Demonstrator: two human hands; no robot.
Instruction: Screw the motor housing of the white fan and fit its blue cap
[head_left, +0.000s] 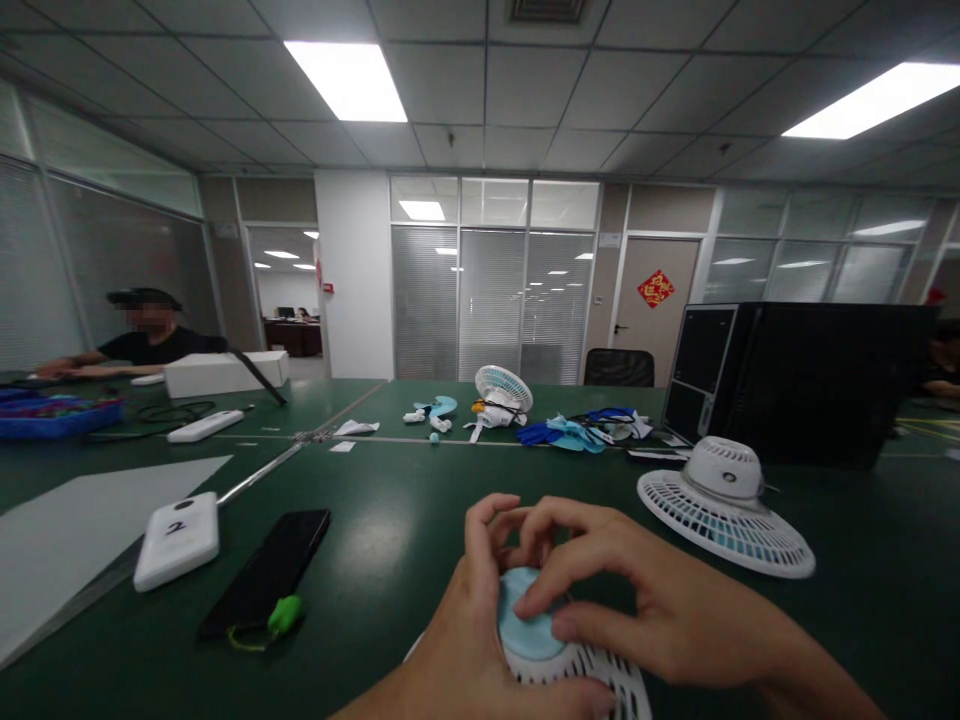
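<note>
Close in front of me is a white slotted fan grille (600, 668) with a round light-blue cap (529, 628) at its middle. My left hand (472, 620) wraps round the grille from the left, with the thumb along its near side. My right hand (645, 580) reaches in from the right. Its thumb and index finger press on the blue cap, and the other fingers curl over the far side. What lies under the hands is hidden. To the right, a white fan head (724, 505) rests face down on the green table (375, 620).
A black phone (270, 570) with a green charm and a white device marked 2 (180, 540) lie left. Farther back stand a small white fan (502, 395), blue fan blades (436, 406) and blue gloves (566, 432). A black computer case (810, 385) stands right; a person sits far left.
</note>
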